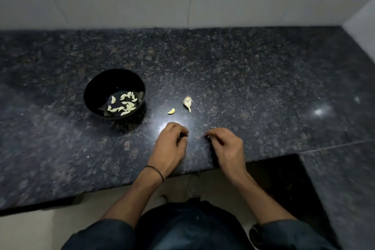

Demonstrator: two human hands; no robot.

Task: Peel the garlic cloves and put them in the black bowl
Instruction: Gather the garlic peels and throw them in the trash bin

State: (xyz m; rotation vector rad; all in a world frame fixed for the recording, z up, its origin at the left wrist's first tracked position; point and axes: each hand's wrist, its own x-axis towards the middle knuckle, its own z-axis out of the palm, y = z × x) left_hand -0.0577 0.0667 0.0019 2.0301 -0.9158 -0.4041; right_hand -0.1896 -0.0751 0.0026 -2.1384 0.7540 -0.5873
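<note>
One black bowl (pixel 112 82), one loose clove (pixel 171 111), one stalk (pixel 187 102).

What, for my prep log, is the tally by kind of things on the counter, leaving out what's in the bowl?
black bowl: 1
loose peeled clove: 1
garlic bulb remnant: 1
Total: 3
</note>
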